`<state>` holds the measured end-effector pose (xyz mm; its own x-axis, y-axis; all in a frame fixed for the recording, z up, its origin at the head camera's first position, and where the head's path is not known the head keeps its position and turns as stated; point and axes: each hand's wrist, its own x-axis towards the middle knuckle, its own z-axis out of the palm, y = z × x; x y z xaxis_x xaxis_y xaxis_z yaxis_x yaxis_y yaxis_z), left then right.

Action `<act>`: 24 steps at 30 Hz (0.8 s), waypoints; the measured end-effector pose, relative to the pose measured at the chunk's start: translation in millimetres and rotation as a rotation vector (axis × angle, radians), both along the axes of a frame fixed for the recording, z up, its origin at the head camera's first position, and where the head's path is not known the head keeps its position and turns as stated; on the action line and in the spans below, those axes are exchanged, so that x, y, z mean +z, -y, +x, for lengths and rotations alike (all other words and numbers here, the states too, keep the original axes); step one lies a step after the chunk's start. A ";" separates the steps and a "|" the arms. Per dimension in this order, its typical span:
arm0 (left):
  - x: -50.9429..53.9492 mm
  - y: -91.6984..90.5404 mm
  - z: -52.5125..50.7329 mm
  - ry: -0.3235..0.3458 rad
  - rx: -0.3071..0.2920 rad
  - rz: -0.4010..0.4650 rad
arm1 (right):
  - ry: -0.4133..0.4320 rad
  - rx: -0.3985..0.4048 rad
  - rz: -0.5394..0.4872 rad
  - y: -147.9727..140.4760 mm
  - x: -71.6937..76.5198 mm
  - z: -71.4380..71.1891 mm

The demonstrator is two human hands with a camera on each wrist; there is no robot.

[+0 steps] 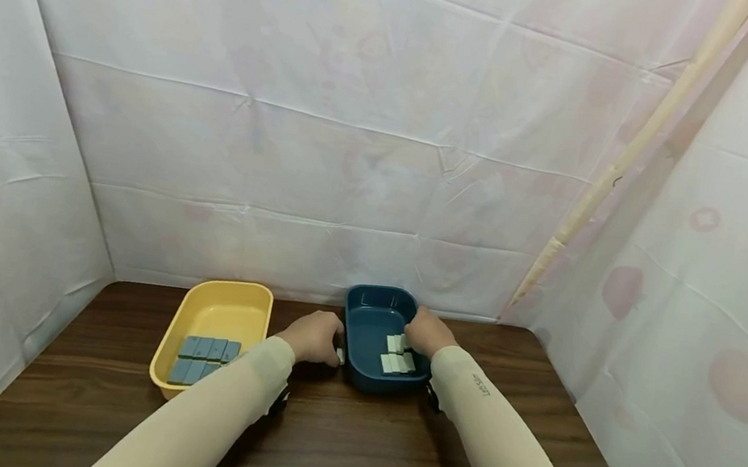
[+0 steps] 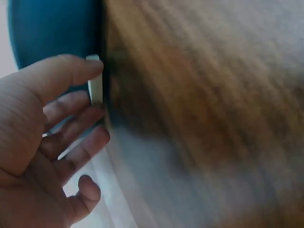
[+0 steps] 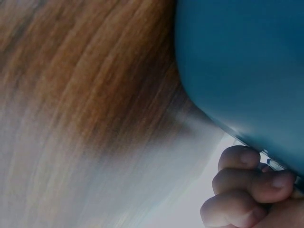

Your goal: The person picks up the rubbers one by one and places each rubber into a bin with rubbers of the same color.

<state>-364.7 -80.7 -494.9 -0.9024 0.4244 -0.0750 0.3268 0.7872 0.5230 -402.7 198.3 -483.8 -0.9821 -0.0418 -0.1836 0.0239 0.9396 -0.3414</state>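
In the head view my left hand is just left of the blue tray. Its thumb and fingers pinch a small white tile, seen edge-on beside the tray's outer wall in the left wrist view. My right hand reaches over the tray's right rim, beside several pale tiles laid in two rows inside. Some of its fingers are curled in the right wrist view. The thumb and what those fingertips touch are hidden.
A yellow tray stands to the left, with several grey-blue tiles in rows; my left forearm covers part of it. Both trays rest on a dark wooden table. White printed sheets hang behind and at both sides.
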 end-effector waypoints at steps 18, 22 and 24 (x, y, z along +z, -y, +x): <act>25.8 -19.9 -1.6 -0.246 0.232 0.189 | 0.008 0.008 -0.012 -4.5 0.4 -1.4; 24.5 -40.5 -1.9 -0.264 0.161 0.140 | 0.006 0.006 -0.012 -2.7 0.1 -1.7; 23.2 -48.7 -2.7 -0.261 0.133 0.095 | 0.005 0.006 -0.011 -1.0 -0.4 -1.6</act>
